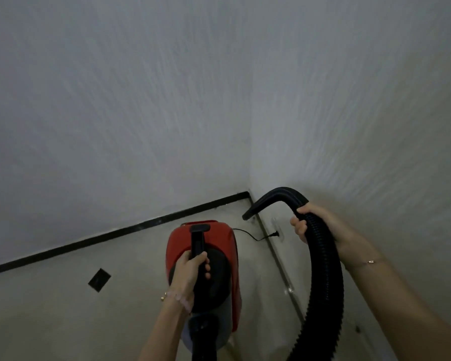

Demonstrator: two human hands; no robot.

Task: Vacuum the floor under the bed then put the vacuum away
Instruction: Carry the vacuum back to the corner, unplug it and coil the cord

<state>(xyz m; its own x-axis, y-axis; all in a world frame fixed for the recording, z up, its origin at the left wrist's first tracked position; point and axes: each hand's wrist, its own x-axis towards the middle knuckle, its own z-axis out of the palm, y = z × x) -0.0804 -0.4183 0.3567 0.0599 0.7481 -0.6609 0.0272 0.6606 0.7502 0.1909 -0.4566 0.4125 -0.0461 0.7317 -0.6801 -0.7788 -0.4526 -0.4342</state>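
A red and black canister vacuum (pixel 227 246) is near the corner of two white walls, seen from above. My left hand (pixel 190 272) grips its black carry handle. Whether the vacuum rests on the floor I cannot tell. My right hand (pixel 315 225) is closed around the black ribbed hose (pixel 326 282) just below its curved nozzle end (pixel 261 204), which points toward the corner. The hose loops down and back to the vacuum's front at the bottom of the view. A thin black power cord (pixel 255 237) runs from the vacuum's rear to a plug by the right wall.
Pale tiled floor (pixel 63 308) meets the walls at a black skirting strip (pixel 115 235). A small black diamond inlay (pixel 99 280) sits in the floor to the left. The right wall (pixel 375 126) stands close beside my right arm. No bed is in view.
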